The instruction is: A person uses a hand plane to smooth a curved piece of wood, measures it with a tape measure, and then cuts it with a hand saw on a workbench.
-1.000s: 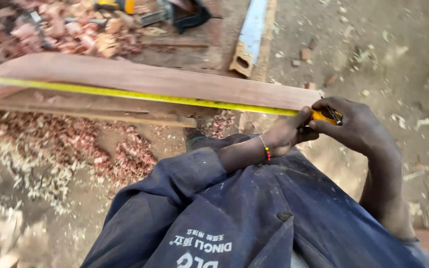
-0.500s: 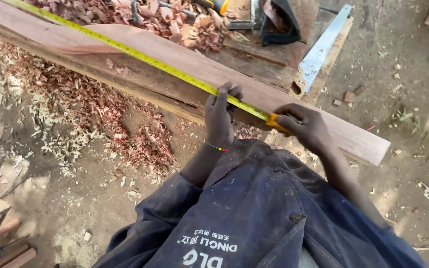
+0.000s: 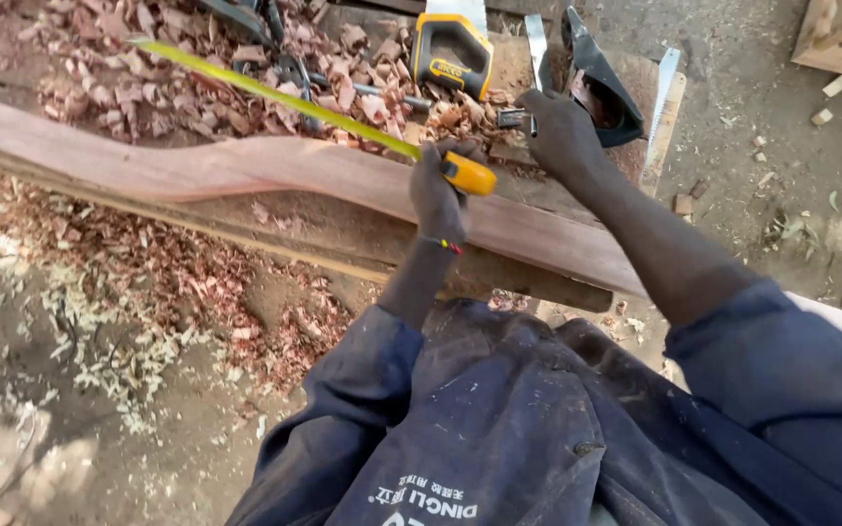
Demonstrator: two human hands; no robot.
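Left hand (image 3: 438, 195) clamps the tape case (image 3: 467, 175), blade (image 3: 275, 95) out over the plank (image 3: 246, 170); right hand (image 3: 562, 131) closes on a small tool (image 3: 514, 118), so steady that blade.

1. My left hand (image 3: 438, 195) is closing its fingers in a grip, forearm running straight up from the sleeve.
2. My right hand (image 3: 559, 131) is reaching further forward, fingers curled down, arm stretching out nearly straight.
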